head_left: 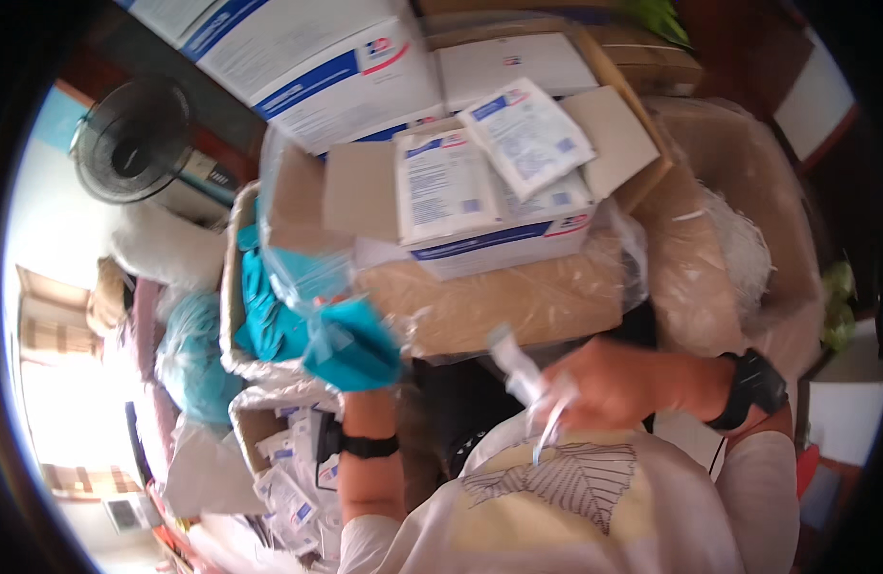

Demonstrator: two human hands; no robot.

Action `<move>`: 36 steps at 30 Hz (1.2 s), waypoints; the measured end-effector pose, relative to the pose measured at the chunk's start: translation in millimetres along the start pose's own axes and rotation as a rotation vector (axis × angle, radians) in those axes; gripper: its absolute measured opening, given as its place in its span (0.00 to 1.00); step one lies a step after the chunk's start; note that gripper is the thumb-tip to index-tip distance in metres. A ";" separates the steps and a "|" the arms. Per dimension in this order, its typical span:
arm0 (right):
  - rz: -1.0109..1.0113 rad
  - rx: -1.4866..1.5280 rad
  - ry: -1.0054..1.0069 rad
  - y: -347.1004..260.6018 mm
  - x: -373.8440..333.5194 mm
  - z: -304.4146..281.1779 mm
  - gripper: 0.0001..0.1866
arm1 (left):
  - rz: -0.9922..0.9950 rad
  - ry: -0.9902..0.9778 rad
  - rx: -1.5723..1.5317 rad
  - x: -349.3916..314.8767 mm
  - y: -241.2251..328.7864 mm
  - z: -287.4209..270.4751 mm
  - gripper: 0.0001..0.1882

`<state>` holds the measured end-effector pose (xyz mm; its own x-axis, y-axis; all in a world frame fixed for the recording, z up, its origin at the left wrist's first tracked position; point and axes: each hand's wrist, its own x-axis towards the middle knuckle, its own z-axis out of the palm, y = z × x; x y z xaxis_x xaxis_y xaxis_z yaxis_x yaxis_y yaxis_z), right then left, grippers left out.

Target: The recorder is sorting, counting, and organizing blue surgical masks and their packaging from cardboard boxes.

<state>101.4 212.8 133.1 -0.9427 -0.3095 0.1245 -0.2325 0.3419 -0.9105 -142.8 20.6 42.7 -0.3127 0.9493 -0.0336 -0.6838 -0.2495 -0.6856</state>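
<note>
Holding, hands (599,387) apart | right inward: white strip (520,371) | left forward: teal bundle (353,346)

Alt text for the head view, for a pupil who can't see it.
A person's right hand grips a blurred white strip; teal material hides most of the left hand. An open box of white packets shows above the front of a plastic-covered carton.

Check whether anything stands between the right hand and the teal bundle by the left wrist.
Only the whitish strip the right hand holds, blurred, juts into the gap toward the teal bundle. No other visible thing stands between them; the large cardboard box lies just above that line in the picture.
</note>
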 end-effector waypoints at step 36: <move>0.342 0.140 0.273 36.7 45.6 26.1 0.14 | 0.438 -0.157 1.400 16.0 -109.7 -22.3 0.24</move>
<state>56.2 188.1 95.1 -0.9926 0.0515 -0.1103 0.1198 0.2550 -0.9595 -58.1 67.4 101.2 -0.6620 0.7439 0.0919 -0.5550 -0.5689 0.6069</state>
